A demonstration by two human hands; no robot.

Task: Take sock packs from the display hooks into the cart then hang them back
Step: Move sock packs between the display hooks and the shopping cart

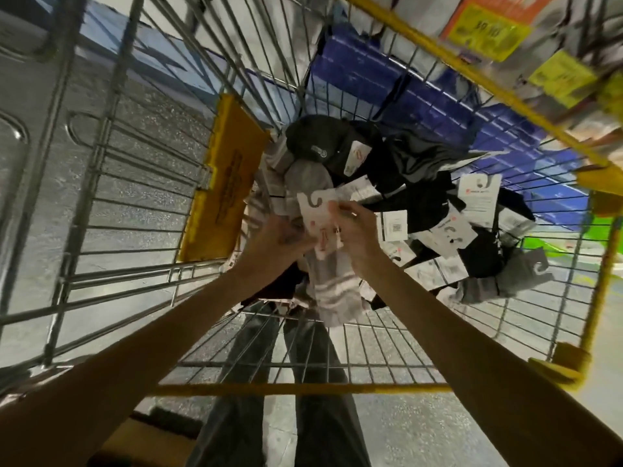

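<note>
both hands grip one striped sock pack over the cart: left hand and right hand pinch its hanger card, long axis hanging down toward cart's near rim.

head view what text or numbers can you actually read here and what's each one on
None reads surely.
Yellow price sign: large digits, too blurred to read.
Yellow cart flap: lines of print, illegible.
White header card, pinched by left hand and right hand: red marks only.
Barcode label: bars, digits too small.
White card on the pile: tiny unreadable print.
</note>
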